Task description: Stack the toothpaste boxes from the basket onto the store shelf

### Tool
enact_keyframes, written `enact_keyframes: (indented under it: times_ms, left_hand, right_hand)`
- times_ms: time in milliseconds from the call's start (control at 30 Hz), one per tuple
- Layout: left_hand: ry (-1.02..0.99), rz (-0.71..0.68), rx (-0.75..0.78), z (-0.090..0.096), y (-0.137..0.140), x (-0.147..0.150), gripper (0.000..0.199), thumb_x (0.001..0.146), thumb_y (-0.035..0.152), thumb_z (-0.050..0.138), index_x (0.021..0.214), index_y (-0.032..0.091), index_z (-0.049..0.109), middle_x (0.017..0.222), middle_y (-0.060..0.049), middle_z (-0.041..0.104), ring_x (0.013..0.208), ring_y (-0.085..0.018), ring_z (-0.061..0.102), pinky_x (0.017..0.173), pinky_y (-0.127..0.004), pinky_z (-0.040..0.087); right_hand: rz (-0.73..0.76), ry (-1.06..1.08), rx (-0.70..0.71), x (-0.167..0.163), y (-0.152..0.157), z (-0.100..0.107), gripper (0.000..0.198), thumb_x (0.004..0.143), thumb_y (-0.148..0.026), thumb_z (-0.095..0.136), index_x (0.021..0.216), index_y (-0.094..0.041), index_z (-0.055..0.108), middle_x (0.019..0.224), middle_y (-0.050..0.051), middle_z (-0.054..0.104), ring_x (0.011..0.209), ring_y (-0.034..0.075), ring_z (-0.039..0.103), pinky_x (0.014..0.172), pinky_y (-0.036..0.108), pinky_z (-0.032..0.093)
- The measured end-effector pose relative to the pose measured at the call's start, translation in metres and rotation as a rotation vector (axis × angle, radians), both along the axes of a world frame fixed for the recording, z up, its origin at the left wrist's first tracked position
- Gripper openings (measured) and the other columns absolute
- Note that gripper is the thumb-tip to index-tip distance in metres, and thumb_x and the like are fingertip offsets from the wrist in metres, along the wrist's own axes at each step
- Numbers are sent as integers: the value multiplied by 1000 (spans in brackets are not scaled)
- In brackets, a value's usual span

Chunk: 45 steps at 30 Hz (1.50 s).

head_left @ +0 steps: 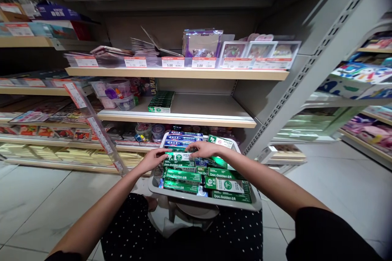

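A grey plastic basket (256, 200) stands in front of me, filled with toothpaste boxes. Most are green and white with "Doc.Golden" print, and blue ones (183, 138) lie at its far side. My left hand (155, 158) grips the left end of a green-and-white toothpaste box (180, 156). On the same box's right end, my right hand (203, 149) is closed from above, its fingertips partly hidden. Right beside that hand lies another fe box (221, 142). Nearer to me is one more white-and-green box (225, 184), on top of the pile.
A row of green boxes (161, 102) stands on the middle shelf (202, 106), beside clear plastic tubs (118, 91). The upper shelf edge (177, 73) juts out above the basket. A price-strip divider (96, 130) slants at left. A stool (192, 210) is under the basket.
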<state>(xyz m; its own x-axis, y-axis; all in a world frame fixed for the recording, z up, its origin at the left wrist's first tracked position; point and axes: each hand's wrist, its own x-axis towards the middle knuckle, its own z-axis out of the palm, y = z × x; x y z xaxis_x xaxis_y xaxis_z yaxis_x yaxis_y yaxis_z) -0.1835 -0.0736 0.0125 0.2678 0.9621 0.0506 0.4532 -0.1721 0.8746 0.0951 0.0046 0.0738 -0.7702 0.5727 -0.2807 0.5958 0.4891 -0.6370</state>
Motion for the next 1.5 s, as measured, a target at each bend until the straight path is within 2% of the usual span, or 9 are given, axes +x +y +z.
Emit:
enact_keyframes:
  times_ms: [300,433,600,767,900,1033,1200,1333,1500]
  left_hand:
    - [-4,20,-10,-1,4,0,38,86,41,55,116,21,69,117,-6,69,106,-24,62,93,-35,46]
    - [-30,60,-20,1,2,3,38,84,42,56,113,21,69,114,-7,70,101,-24,63,86,-34,49]
    - [-194,98,-128,-4,4,0,49,77,45,65,118,17,64,92,-6,70,77,-19,64,68,-30,51]
    - [-332,222,-157,-2,11,-11,64,67,44,74,122,17,54,83,-3,67,78,-18,65,71,-31,52]
    - [-383,352,-81,4,22,-22,56,60,44,79,104,16,58,87,-6,69,85,-20,67,80,-37,54]
    - [-307,426,67,11,39,-34,43,60,45,77,88,16,62,87,-8,70,87,-22,67,86,-41,53]
    - [-243,451,213,25,66,-50,38,64,42,73,91,16,65,90,-9,71,89,-24,67,86,-41,53]
    - [-164,457,289,43,84,-58,35,70,40,69,95,16,66,96,-10,72,91,-25,68,86,-41,54]
    - [-26,361,356,60,88,-56,30,78,37,64,102,18,67,101,-8,72,93,-24,68,88,-37,53]
  right_hand:
    - [-150,-127,24,-15,-4,-3,51,71,-34,67,120,-18,63,122,10,64,102,27,62,80,31,49]
    - [-201,-119,14,-16,-3,-7,40,67,-26,66,106,-18,69,106,8,70,88,24,64,68,29,47]
    - [-209,-115,9,-22,-3,-6,29,64,-19,67,92,-19,72,90,6,71,74,21,62,60,27,43]
    - [-243,-80,12,-32,1,-4,30,63,-15,67,92,-19,71,91,4,71,76,19,61,63,25,43]
    - [-342,11,-21,-46,13,-7,33,65,-17,69,98,-18,70,90,3,70,73,16,61,61,23,42]
    - [-420,124,-63,-64,29,-9,33,66,-16,72,99,-16,70,90,3,70,75,14,61,63,21,44]
    - [-383,226,-21,-82,52,-1,27,68,-12,71,94,-14,71,92,4,72,79,15,64,70,22,46]
    - [-308,311,1,-85,67,4,29,72,-13,68,101,-14,70,95,5,73,80,15,65,73,23,49]
    - [-263,410,-16,-79,75,4,39,72,-18,72,110,-14,67,99,6,72,87,17,66,77,25,51]
